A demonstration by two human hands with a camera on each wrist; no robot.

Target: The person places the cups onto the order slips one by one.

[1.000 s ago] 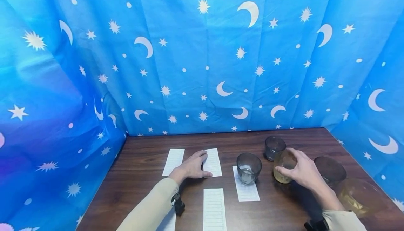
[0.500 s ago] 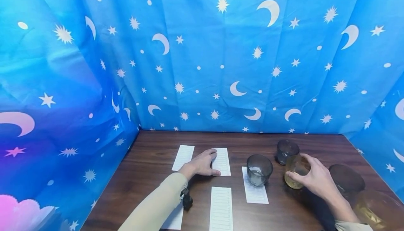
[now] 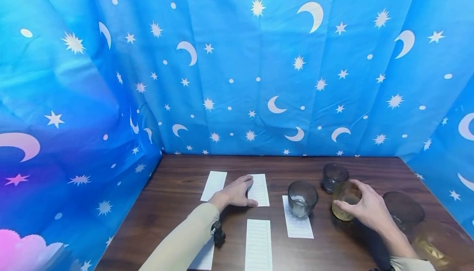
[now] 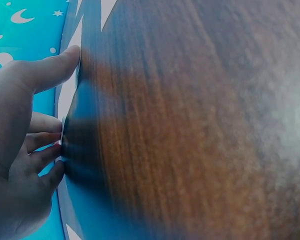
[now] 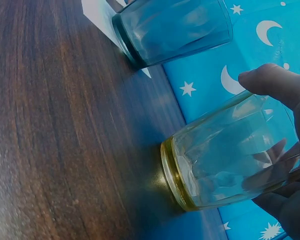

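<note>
My right hand (image 3: 366, 207) grips a yellow-tinted drinking glass (image 5: 225, 155), thumb on one side and fingers round the other. The glass stands upright, its base at or just above the tabletop; I cannot tell which. Left of it, a grey glass (image 3: 303, 200) stands on a paper slip (image 3: 300, 227). Behind it is a second, smaller-looking grey glass (image 3: 329, 179). My left hand (image 3: 237, 192) rests with spread, relaxed fingers at the left edge of another lined paper slip (image 3: 261, 192). In the left wrist view, its fingertips (image 4: 55, 167) meet the table beside the paper.
At the right stand a dark glass (image 3: 403, 207) and a large yellowish glass (image 3: 437, 246), close to my right forearm. More paper slips lie at the back left (image 3: 214, 185), the front middle (image 3: 258, 244) and under my left forearm (image 3: 204, 258). A star-patterned blue curtain (image 3: 237, 65) surrounds the wooden table.
The head view has turned slightly left, so everything sits further right in the picture. Both hands keep their places, the right still holding the yellow glass.
</note>
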